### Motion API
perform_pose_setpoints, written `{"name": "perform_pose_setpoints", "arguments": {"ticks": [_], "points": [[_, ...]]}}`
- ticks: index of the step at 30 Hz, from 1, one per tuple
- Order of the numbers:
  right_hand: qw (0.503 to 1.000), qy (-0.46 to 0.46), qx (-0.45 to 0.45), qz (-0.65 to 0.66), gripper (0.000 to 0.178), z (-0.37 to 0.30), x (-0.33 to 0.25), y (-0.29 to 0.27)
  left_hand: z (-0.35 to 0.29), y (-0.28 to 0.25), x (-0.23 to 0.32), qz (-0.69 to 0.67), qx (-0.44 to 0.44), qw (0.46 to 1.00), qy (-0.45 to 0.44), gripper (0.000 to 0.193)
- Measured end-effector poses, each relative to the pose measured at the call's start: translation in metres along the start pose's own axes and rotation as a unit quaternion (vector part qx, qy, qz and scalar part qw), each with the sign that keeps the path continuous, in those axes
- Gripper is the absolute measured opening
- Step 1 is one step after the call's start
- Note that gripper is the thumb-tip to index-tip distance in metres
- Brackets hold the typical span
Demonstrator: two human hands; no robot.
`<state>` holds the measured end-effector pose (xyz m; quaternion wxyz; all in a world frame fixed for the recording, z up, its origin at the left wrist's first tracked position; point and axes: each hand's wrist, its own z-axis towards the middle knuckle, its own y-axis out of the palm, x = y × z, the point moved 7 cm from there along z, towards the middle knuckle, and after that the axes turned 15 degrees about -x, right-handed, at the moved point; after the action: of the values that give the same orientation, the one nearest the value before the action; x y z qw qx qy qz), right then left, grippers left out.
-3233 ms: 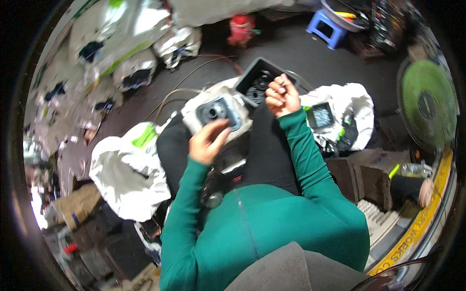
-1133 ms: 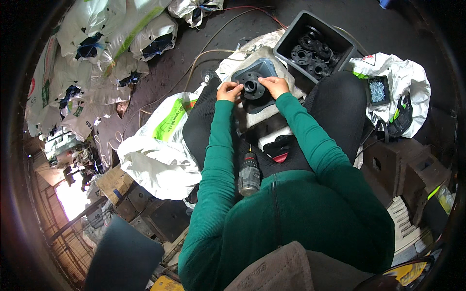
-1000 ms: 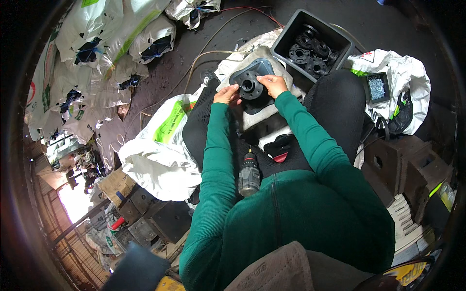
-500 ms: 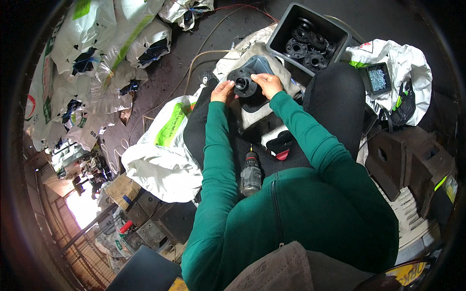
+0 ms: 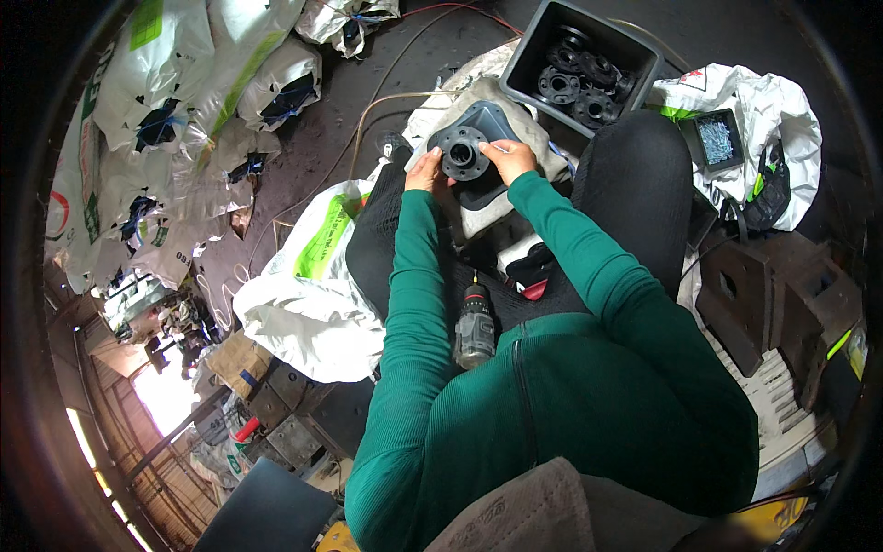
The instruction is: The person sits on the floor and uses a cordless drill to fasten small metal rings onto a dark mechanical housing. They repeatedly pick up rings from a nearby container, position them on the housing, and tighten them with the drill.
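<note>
Between my two hands is a round black flange (image 5: 464, 155) with a raised hollow hub in its centre and small holes around its rim. My left hand (image 5: 425, 172) grips its left edge, thumb on top. On the opposite side my right hand (image 5: 509, 160) pinches the edge between thumb and fingers. Below the flange lies a dark grey tapered plastic piece (image 5: 492, 120), partly covered by it, resting on a pale cloth-like bundle (image 5: 543, 138) between my knees. A cordless drill (image 5: 475, 327) with a bit in its chuck lies in my lap.
A grey bin (image 5: 515, 81) holding several black flanges stands ahead, right of my hands. A small black box of screws (image 5: 716, 140) sits on a white sack (image 5: 793, 110) to the right. Filled white sacks (image 5: 175, 69) crowd the left; a hose (image 5: 377, 106) crosses the floor.
The flange has tilted slightly so that its face shows more fully, and my hands have shifted a little with it. Both still hold its edges. The view has moved slightly.
</note>
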<state>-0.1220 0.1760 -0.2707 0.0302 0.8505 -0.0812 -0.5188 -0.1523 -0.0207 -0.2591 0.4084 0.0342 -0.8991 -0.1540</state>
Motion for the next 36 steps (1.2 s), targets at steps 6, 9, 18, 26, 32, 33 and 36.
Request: {"name": "perform_pose_setpoints", "arguments": {"ticks": [6,9,18,26,32,33,36], "points": [[0.998,0.007,0.008,-0.063,0.045,-0.006,0.000,-0.001,-0.006,0.004,0.010,0.144,0.091,0.981,0.096,0.029],[0.996,0.006,0.011,-0.087,0.043,-0.010,-0.005,-0.003,-0.007,0.007,0.014,0.143,0.084,0.977,0.134,0.032],[0.991,0.021,-0.010,-0.132,0.042,-0.010,-0.009,-0.011,-0.013,0.013,-0.007,0.013,0.061,0.998,0.009,0.035],[0.995,0.009,-0.023,-0.098,0.046,-0.002,0.000,-0.009,-0.020,0.012,0.007,0.158,0.074,0.984,0.021,0.046],[0.995,0.040,-0.050,-0.073,0.049,0.005,0.011,-0.006,-0.214,0.047,0.075,0.572,-0.105,0.811,0.070,0.051],[0.996,0.036,-0.048,-0.071,0.049,0.006,0.011,-0.006,-0.253,0.054,0.064,0.618,-0.206,0.759,0.003,0.052],[0.996,0.038,-0.045,-0.067,0.048,0.008,0.013,-0.007,-0.339,0.071,0.010,0.620,-0.257,0.730,-0.129,0.066]]}}
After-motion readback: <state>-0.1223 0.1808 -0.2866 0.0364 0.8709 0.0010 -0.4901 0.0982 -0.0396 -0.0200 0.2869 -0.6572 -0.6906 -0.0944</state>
